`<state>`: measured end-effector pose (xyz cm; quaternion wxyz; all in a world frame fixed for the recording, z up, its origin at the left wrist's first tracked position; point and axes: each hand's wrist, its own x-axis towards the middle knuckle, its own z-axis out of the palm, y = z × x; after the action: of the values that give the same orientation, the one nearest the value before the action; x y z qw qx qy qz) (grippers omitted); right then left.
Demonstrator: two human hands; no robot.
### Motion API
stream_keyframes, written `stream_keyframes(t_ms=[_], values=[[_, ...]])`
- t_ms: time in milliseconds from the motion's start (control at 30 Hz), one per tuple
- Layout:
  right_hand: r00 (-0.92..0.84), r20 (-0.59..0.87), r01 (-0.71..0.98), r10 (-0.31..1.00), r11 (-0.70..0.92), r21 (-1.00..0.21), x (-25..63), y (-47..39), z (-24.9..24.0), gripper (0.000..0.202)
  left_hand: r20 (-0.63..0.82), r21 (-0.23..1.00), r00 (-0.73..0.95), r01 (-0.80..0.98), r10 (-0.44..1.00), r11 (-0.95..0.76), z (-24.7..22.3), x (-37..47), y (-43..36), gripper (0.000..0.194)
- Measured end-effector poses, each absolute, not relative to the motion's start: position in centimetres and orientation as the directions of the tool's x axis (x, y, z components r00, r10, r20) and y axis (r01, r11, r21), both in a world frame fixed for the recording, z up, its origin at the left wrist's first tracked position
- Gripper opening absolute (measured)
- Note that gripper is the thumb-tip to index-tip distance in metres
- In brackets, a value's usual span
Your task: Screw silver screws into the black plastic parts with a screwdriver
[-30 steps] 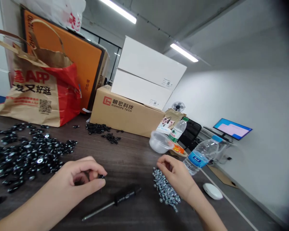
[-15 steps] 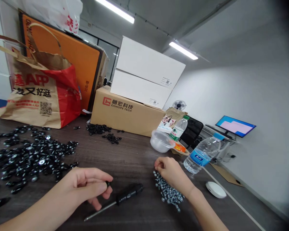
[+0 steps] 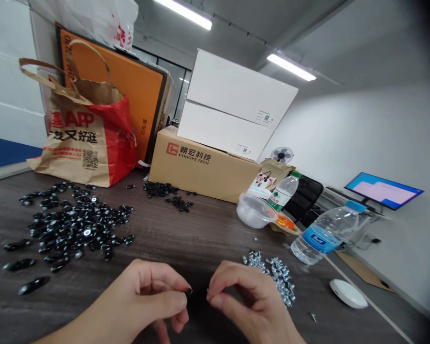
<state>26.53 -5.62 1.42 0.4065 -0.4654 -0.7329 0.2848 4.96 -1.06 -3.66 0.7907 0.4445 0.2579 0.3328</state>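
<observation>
My left hand (image 3: 154,301), at the lower centre, pinches a small black part (image 3: 188,292) between thumb and forefinger. Close to its right, my right hand (image 3: 247,298) has thumb and fingertips pressed together on something tiny, mostly hidden. The fingertips of both hands face each other with a small gap between. Behind my right hand lies a pile of silvery screws (image 3: 281,279), partly covered by the hand. A large heap of black parts with shiny metal spots (image 3: 75,224) spreads over the table's left side.
Smaller black pieces (image 3: 161,189) lie before a cardboard box (image 3: 200,167). A paper bag (image 3: 82,143) stands back left. Clear plastic bowls (image 3: 256,210), a blue-capped bottle (image 3: 322,236) and a white mouse (image 3: 348,293) are at right. One screw (image 3: 313,317) lies apart.
My right hand has left the screw pile and come in beside my left hand, fingers pinched. The view has shifted, and the screwdriver seen between the hands before is no longer visible.
</observation>
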Motion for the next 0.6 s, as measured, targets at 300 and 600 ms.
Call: stream_keyframes(t_ms=[300,600], values=[[-0.334,0.364,0.137,0.869,0.427,-0.894,25.1,-5.3,0.0,0.002,-0.097,0.892,0.749,-0.226,0.656,0.391,-3.1,5.0,-1.3,0.018],[-0.274,0.283,0.234,0.919,0.349,-0.908,24.8,-5.7,0.4,0.008,-0.101,0.936,0.672,-0.185,0.733,0.299,-2.6,4.9,-1.9,0.016]])
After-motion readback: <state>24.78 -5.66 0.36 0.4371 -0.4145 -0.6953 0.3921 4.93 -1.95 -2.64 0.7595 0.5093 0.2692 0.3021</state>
